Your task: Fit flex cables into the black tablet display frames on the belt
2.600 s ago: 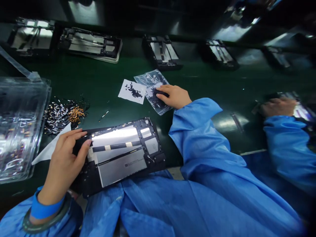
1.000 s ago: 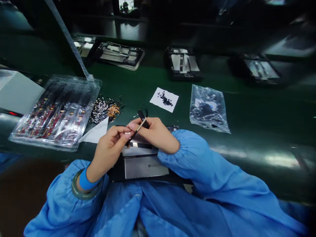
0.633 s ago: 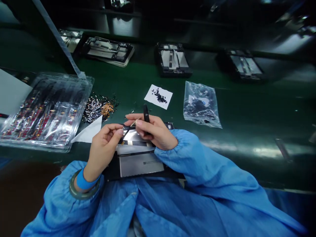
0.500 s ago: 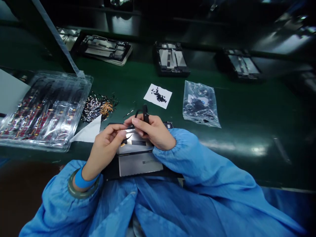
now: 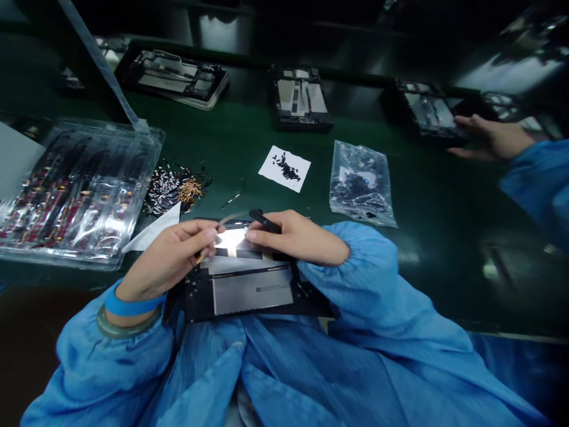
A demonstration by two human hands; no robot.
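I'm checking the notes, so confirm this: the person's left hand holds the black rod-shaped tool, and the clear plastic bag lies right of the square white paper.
Wrong hand: the head view shows the person's right hand holding the black rod-shaped tool. The rest stands.

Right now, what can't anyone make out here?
Head view: part of the open device, hidden by the right hand.
Head view: thin strip in the left hand, blurred.
Head view: print on the device, too small.
Head view: co-worker's sleeve, cut by the right edge.
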